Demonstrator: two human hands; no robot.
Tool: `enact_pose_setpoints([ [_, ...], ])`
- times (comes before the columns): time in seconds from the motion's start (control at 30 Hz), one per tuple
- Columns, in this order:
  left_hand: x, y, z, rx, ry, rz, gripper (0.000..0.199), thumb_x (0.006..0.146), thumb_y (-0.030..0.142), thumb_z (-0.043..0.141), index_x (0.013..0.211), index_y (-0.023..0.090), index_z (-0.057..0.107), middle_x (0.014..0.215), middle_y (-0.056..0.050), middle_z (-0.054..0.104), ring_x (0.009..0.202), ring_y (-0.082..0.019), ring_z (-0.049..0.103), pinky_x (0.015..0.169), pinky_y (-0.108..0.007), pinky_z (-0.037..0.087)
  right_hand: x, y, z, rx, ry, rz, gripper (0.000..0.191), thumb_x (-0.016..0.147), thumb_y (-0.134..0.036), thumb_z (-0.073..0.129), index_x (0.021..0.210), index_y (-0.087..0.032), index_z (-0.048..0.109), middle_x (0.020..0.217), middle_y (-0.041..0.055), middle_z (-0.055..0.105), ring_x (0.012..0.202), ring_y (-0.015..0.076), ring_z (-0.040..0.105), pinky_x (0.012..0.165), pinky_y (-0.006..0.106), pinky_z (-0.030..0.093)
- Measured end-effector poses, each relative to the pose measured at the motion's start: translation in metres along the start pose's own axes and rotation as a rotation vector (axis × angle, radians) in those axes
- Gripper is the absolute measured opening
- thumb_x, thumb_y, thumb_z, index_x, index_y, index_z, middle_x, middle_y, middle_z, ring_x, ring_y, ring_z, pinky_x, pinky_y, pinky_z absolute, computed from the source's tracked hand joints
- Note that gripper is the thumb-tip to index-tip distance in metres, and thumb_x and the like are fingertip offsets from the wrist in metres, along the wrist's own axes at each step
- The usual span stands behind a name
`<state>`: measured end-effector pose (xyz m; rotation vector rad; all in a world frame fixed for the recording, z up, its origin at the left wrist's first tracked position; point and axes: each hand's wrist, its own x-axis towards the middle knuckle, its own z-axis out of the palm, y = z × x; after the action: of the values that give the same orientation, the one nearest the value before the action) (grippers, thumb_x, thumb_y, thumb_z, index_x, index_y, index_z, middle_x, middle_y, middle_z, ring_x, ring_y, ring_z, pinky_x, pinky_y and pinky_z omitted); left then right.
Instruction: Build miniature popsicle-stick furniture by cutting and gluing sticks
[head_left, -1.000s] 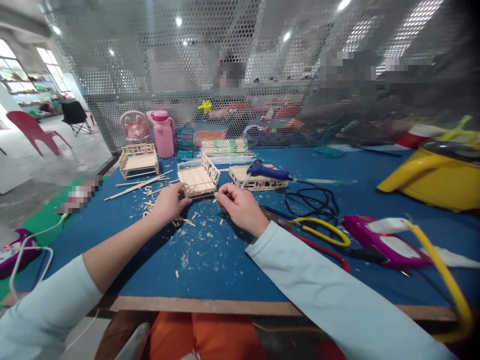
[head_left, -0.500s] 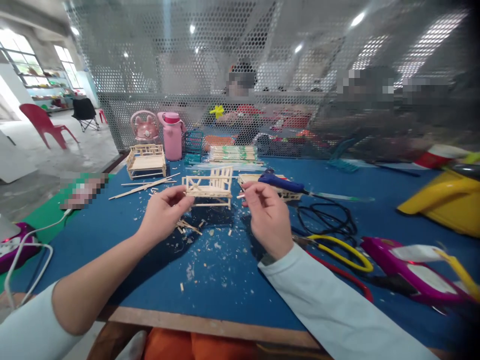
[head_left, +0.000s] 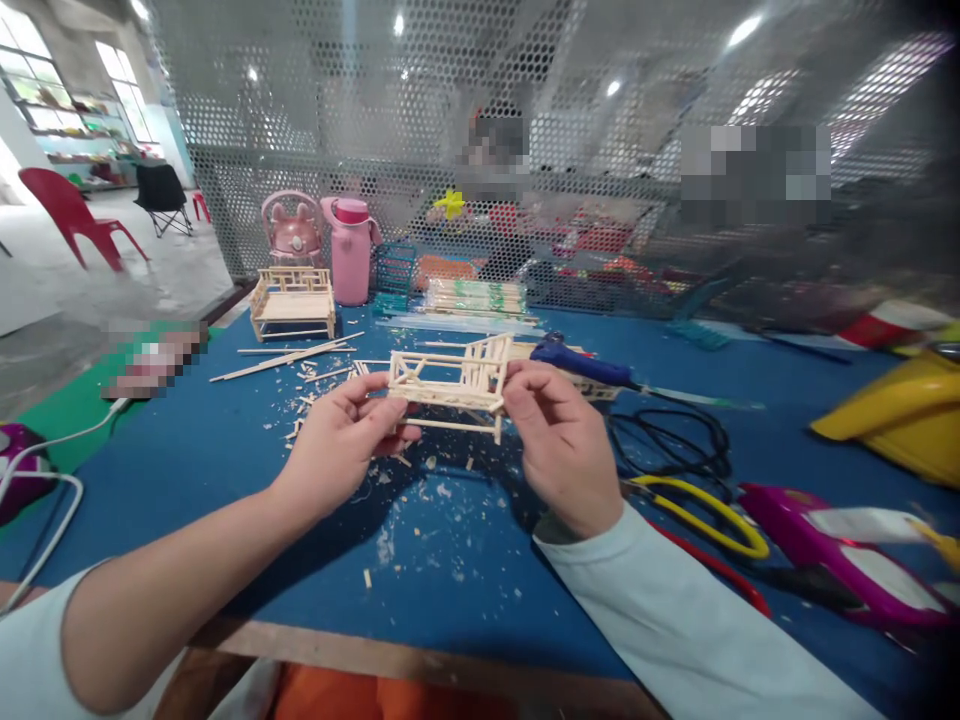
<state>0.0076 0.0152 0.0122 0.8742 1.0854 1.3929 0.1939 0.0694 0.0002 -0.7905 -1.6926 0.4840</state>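
A miniature bench [head_left: 450, 385] of pale wooden sticks is held above the blue tabletop, slightly tilted, its slatted back at the right. My left hand [head_left: 349, 425] is closed on its left end, thumb in front and fingers behind and beneath. At the right end, my right hand [head_left: 566, 435] pinches the bench's edge between thumb and fingers. Whether a short stick is also in that pinch is hidden. A finished-looking small bench [head_left: 294, 305] stands at the back left. Behind my right hand lies a blue glue gun [head_left: 581, 362], partly over another stick piece.
Loose sticks [head_left: 289, 360] and scraps lie on the blue tabletop [head_left: 450, 590]. A pink bottle [head_left: 351, 255] and bundled sticks [head_left: 476, 297] stand before a perforated metal screen [head_left: 262, 130]. At right are a black cord [head_left: 675, 440], yellow-handled pliers [head_left: 712, 515] and a purple device [head_left: 847, 550].
The bench has been lifted, turned and moved right. My right hand, which held a short stick apart from the bench, now meets its right end. The short stick is out of sight.
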Motion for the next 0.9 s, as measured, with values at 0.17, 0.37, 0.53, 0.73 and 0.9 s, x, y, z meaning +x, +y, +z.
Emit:
enact_pose_setpoints([
  [0.17,-0.001,0.0,0.0,-0.035,-0.067,0.004,0.024,0.076,0.019,0.069,0.094,0.016,0.055,0.075,0.0,0.071,0.058,-0.009,0.066,0.054,-0.018,0.051,0.0,0.004,0.0,0.008,0.008,-0.009,0.023,0.086,-0.041,0.056,0.075,-0.021,0.057,0.094,0.0044,0.062,0.087,0.0158,0.06,0.076,0.028,0.046],
  [0.37,0.0,0.0,0.001,-0.021,-0.066,0.012,0.02,0.08,0.012,0.062,0.093,0.017,0.048,0.073,0.0,0.072,0.058,-0.009,0.066,0.053,-0.018,0.05,0.0,0.002,0.002,0.033,-0.012,-0.003,0.024,0.087,-0.041,0.055,0.073,-0.021,0.055,0.098,0.0063,0.066,0.097,0.0179,0.062,0.081,0.03,0.048],
  [0.53,0.001,-0.004,0.0,-0.004,-0.043,0.077,0.018,0.08,0.011,0.059,0.092,0.018,0.047,0.073,0.001,0.071,0.059,-0.009,0.066,0.054,-0.018,0.051,-0.001,0.001,0.002,0.043,-0.052,0.04,0.025,0.087,-0.042,0.055,0.072,-0.022,0.054,0.083,0.0048,0.067,0.111,0.0217,0.058,0.088,0.035,0.046],
  [0.73,-0.002,-0.015,-0.004,0.231,-0.061,0.395,0.015,0.08,0.018,0.06,0.094,0.017,0.054,0.08,-0.003,0.072,0.067,-0.012,0.068,0.057,-0.02,0.053,-0.003,0.0,0.004,0.089,-0.066,0.032,0.022,0.087,-0.04,0.055,0.076,-0.022,0.054,0.084,0.0028,0.064,0.098,0.0189,0.061,0.083,0.031,0.045],
  [0.9,-0.004,-0.016,-0.013,0.743,-0.042,0.931,0.014,0.082,0.013,0.059,0.094,0.017,0.064,0.081,-0.003,0.073,0.069,-0.011,0.068,0.063,-0.019,0.054,-0.005,-0.002,0.001,-0.014,-0.067,-0.061,0.016,0.09,-0.033,0.052,0.077,-0.022,0.053,0.068,-0.002,0.054,0.065,0.0128,0.055,0.064,0.025,0.043],
])
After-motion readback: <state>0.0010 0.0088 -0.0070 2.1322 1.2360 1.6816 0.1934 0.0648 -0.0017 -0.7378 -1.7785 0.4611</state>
